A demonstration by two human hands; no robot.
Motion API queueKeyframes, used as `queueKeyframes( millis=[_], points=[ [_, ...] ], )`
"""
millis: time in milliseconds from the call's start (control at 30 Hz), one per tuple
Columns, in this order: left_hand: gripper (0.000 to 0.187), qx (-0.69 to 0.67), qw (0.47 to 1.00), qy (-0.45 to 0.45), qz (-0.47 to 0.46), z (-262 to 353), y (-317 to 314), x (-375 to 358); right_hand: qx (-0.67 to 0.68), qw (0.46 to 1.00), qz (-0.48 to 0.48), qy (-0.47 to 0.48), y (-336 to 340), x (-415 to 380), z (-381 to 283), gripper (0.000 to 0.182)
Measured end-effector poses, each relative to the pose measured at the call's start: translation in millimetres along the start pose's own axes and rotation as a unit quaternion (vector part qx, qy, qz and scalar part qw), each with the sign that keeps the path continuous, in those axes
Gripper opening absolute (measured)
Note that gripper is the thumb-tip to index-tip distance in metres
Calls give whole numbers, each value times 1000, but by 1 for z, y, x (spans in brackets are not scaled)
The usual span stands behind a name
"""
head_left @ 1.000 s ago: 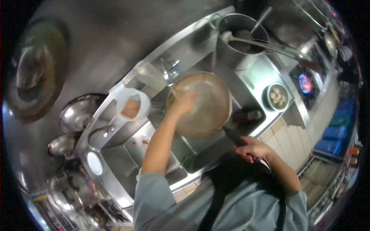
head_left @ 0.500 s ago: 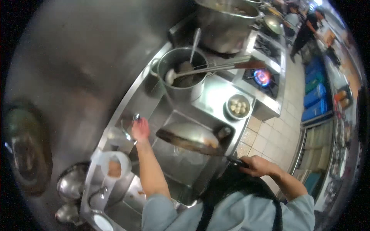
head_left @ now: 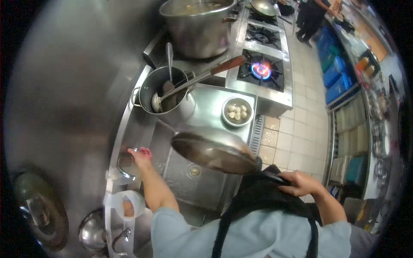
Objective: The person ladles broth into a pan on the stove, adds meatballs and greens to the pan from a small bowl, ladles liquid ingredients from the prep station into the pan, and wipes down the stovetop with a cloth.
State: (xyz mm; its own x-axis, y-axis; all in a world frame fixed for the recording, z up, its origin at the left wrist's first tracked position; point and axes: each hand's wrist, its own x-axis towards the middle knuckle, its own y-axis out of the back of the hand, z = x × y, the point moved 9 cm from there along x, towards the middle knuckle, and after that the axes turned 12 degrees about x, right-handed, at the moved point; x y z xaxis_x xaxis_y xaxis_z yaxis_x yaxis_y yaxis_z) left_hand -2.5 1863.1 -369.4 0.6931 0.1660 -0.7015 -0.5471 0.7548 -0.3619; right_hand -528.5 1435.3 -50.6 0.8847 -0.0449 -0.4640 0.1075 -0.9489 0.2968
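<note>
No text, label, brand, number or sign can be read anywhere, from twelve o'clock around to twelve.

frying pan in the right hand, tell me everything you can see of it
The frying pan is round, metal by its look: silvery on the upper, far side, browned on the side turned toward the person. Its dark handle is gripped by the right hand. It is held steeply tilted above the sink; nothing else visibly touches it.

Smooth grey wall shows dull reflections. Floor is pale square tile, running between gas range and shelving.
</note>
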Motion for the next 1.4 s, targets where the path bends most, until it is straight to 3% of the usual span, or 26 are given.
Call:
queueKeyframes(
  millis=[67,133,167,233,300,333,433,467,500,567,633,733,833,900,1100,1200,1333,1400],
  points=[
    [64,-9,994,35,-105,-2,-23,-51,-7,1000,1,-8,2,-24,16,32],
    [66,-11,996,4,-91,13,5,-11,142,978,128,-86,19,-52,39,37],
    [70,-5,996,-8,-93,8,0,7,145,976,138,-88,21,-59,37,37],
    [63,6,998,-17,-66,3,-18,-7,305,915,215,-151,25,-78,49,41],
    [59,-4,999,-38,38,9,-8,-18,326,904,237,-142,31,-81,69,39],
    [59,-5,998,-40,39,7,-8,-24,344,893,257,-132,37,-80,78,38],
    [48,53,998,-18,-27,-24,-17,-50,416,868,232,-137,60,-61,95,28],
    [40,148,986,-55,-45,-34,-16,-62,429,862,243,-118,71,-48,102,27],
    [33,240,964,-94,-60,-43,-15,-78,429,863,237,-121,82,-35,110,27],
    [37,370,914,-162,-30,-64,4,-114,487,834,244,-89,111,-6,123,28],
    [27,460,878,-128,-13,-87,31,-154,504,832,222,-62,143,31,135,27],
    [26,415,897,-153,24,-123,62,-236,545,815,196,-10,194,84,142,25],
    [29,477,854,-205,45,-153,82,-323,545,821,169,-6,239,139,165,23],
    [26,475,871,-94,79,-182,68,-393,575,806,142,9,263,168,172,20],
    [25,497,863,-46,77,-255,86,-458,625,775,97,-24,293,223,217,19],
    [30,582,807,-65,73,-258,52,-462,617,778,104,-55,290,227,231,19],
    [35,676,720,-160,1,-233,-35,-456,491,856,152,-60,300,240,240,26],
    [37,637,757,-138,-39,-217,-75,-459,429,892,137,-37,308,230,222,35]
  ],
)
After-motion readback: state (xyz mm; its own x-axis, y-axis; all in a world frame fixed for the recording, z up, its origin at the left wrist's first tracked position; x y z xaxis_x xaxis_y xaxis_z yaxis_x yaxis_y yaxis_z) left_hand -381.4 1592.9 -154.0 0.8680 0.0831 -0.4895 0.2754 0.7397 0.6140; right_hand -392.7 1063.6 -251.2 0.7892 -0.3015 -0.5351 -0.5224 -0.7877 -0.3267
